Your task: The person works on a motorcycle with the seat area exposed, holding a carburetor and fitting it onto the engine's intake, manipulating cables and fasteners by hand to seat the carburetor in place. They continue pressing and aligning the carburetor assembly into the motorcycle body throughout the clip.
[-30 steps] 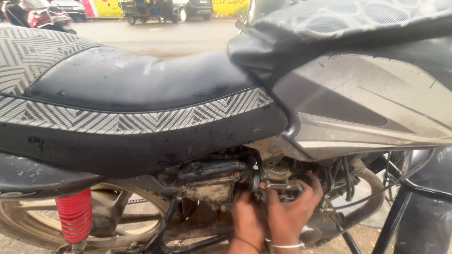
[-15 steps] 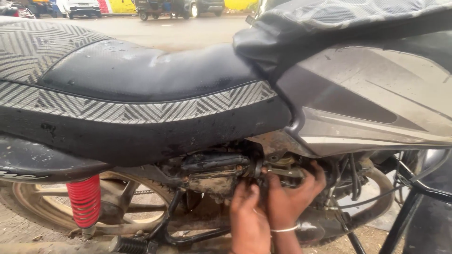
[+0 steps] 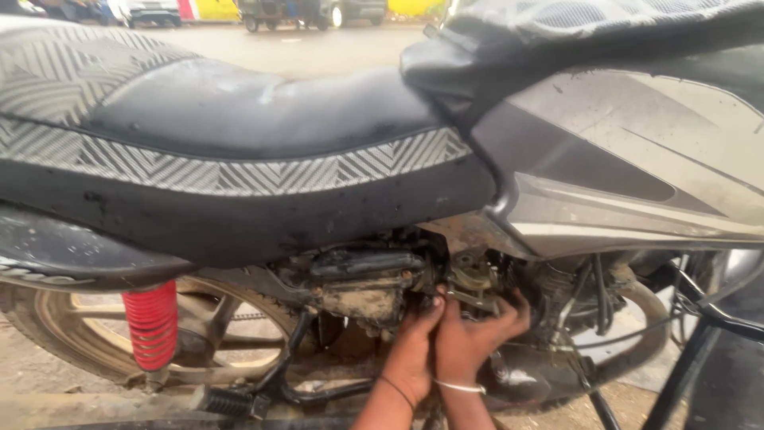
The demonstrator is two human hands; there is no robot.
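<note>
**Both hands in at the carburetor**

Left hand and right hand press side by side on the muddy carburetor, tucked under the seat behind the side panel. Fingers curled on it; grip can't tell. Looks mid-removal; next needs working it loose blind.

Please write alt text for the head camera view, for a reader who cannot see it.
Two bare hands, left hand and right hand, reach side by side into the muddy engine area under a motorcycle's black patterned seat. A red shock spring stands at left.
</note>
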